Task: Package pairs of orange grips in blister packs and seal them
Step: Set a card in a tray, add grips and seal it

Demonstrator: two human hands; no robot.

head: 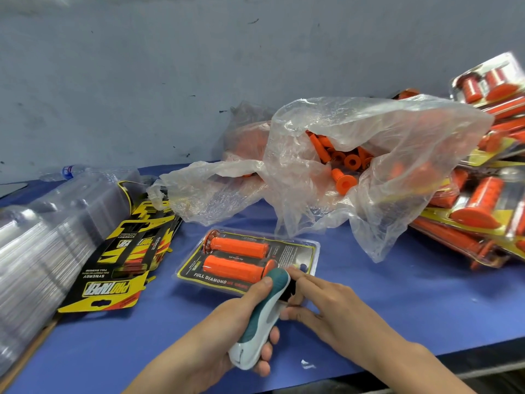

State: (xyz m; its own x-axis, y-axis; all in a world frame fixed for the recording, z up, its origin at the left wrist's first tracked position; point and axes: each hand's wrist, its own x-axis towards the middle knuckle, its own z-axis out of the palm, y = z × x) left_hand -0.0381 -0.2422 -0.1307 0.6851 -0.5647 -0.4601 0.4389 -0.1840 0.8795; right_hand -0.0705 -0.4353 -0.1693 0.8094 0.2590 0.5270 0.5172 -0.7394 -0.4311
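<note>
your left hand (241,322) grips the teal tool (265,314) at the blister pack (247,260) edge; right hand (326,305) flat, pressing the pack down.

You're at a packing bench in a small production workshop, not a home or a lab. What shows it:
- A blue-covered worktop (113,351) is set against a scuffed painted wall (142,66).
- 9 o'clock: a tall stack of empty clear blister shells (42,240).
- 8 o'clock: a fanned pile of printed yellow-and-black backing cards (113,282).
- 12 to 1 o'clock: a clear plastic bag (383,143) gaping open, with loose orange grips (343,182) in bulk inside.
- 3 o'clock: a heap of filled blister packs (477,206), all the same product.
- 6 o'clock: one pack (301,251) holding two grips lies flat on the worktop. Your left hand (227,322) grips a teal-and-white hand tool (264,314) at its near edge.
</note>
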